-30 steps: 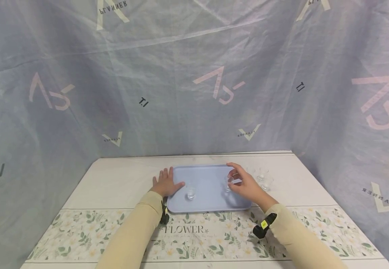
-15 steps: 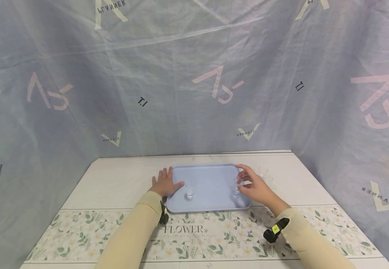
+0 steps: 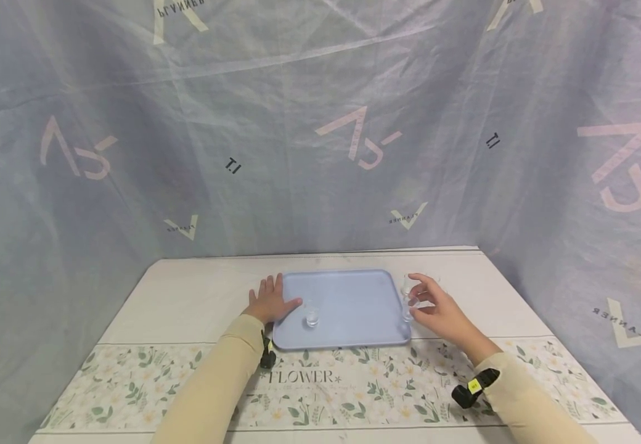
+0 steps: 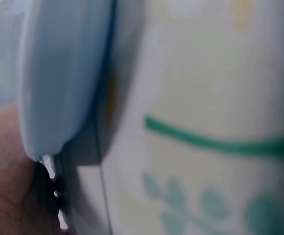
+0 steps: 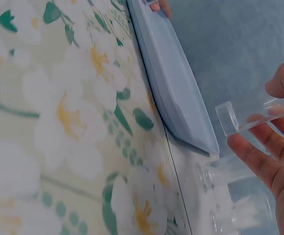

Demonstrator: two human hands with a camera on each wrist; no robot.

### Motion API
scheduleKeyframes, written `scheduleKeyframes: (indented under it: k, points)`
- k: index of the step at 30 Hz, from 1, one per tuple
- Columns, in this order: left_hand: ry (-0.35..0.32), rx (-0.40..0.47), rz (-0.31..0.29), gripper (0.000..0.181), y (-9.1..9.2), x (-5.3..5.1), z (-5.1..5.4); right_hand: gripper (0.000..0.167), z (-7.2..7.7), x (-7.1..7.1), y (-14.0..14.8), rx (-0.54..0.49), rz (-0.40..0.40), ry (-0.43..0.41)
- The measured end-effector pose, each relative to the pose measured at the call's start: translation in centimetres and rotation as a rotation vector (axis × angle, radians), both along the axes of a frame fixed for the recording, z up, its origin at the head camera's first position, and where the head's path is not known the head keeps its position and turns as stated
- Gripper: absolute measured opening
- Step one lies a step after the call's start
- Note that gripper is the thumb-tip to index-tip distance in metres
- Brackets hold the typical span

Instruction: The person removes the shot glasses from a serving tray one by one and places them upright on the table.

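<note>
A light blue rectangular tray (image 3: pixel 348 308) lies on the table. My left hand (image 3: pixel 269 302) rests on its left rim with fingers spread. Near that hand, one small clear shot glass (image 3: pixel 312 319) stands on the tray. At the tray's right edge, my right hand (image 3: pixel 437 311) holds another clear shot glass (image 5: pixel 228 119) between thumb and fingers. In the right wrist view its thick base faces the tray and is clear of the tabletop. The left wrist view shows only part of the hand, the tray's edge and the cloth.
More clear glasses (image 5: pixel 242 210) stand on the table right of the tray, partly hidden by my right hand in the head view. A flower-print cloth band (image 3: pixel 354 385) runs along the front. Grey fabric (image 3: pixel 298 154) hangs behind and at both sides.
My right hand has moved right with the held shot glass, from over the tray to its right edge. The left hand and the glass near it stay in place.
</note>
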State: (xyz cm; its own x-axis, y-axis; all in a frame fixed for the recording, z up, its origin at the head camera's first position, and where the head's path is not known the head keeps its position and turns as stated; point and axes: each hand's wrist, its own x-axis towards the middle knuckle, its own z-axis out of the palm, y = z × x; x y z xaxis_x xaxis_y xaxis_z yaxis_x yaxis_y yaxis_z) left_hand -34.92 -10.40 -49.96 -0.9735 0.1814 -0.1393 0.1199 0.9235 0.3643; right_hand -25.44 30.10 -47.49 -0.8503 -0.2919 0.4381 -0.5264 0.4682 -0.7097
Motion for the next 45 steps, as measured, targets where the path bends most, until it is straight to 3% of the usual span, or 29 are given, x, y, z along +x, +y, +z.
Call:
scheduleKeyframes:
  k: [10,19,30,45]
  points:
    - [0.009,-0.002,-0.017,0.101,0.0,-0.3,0.6,0.075,-0.3,0.6,1.9,0.012,-0.062,0.052]
    - [0.023,0.003,-0.011,0.097,0.1,0.1,1.4,0.075,-1.0,0.6,2.5,0.044,-0.11,0.029]
    - [0.014,-0.009,-0.011,0.099,0.1,0.3,1.0,0.072,-2.3,0.7,2.6,0.06,-0.086,-0.016]
    - [0.001,0.003,-0.003,0.096,0.0,0.5,0.7,0.072,-3.2,0.9,2.7,0.116,-0.117,-0.082]
